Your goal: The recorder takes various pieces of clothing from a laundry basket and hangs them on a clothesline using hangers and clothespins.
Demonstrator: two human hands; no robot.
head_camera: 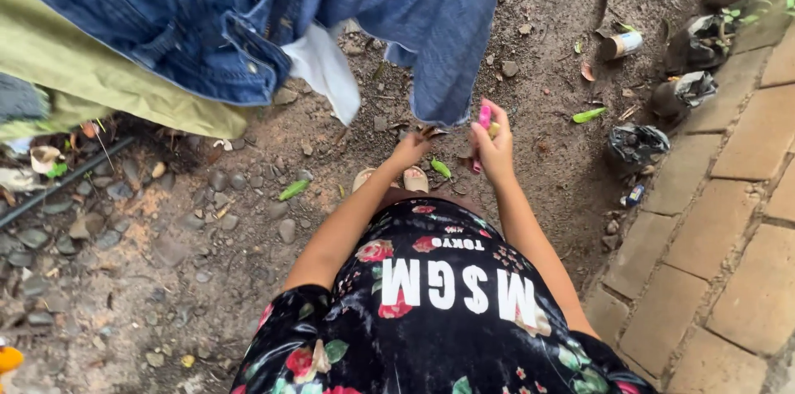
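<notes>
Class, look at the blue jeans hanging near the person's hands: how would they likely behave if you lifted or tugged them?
The jeans would probably be floppy, since they drape and fold as they hang. The thick denim and stitched waistband suggest they are fairly heavy for clothing. The left hand, right at the hanging leg's hem, could likely grip them without slipping, as the cloth looks rough.

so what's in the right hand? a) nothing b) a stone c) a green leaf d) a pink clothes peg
d: the right hand grips a pink clothes peg in its fingers, just below the hem of the hanging blue jeans, while the left hand reaches toward the same hem.
</notes>
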